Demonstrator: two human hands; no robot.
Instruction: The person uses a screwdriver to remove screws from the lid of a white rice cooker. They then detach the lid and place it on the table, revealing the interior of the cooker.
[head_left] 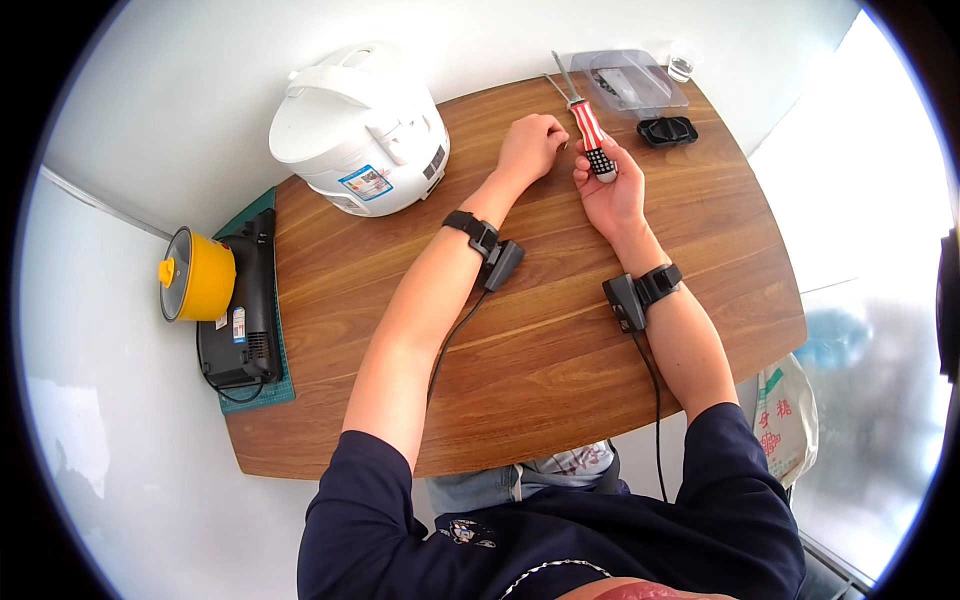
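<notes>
Currently, we find the striped-handled tool (pixel 588 126) near the table's far edge, its metal shaft (pixel 564 74) pointing away from us. Our right hand (pixel 614 190), palm turned up, closes thumb and fingers about the dotted butt of the handle. Our left hand (pixel 530 148) sits just beside it, apart from the tool, fingers curled inward — whether they pinch anything, we cannot tell.

Risk, as we judge it: a hold so far back could let the tool tip or twist if the shaft is pushed sideways. A forward swing could knock the clear plastic tray (pixel 652 97), the black holder (pixel 667 131) or the small glass (pixel 680 68).

Further out: wrist cables (pixel 657 400) — a snag seems possible — then the white rice cooker (pixel 350 110) and yellow pot (pixel 207 280), both well apart from the tool.
</notes>
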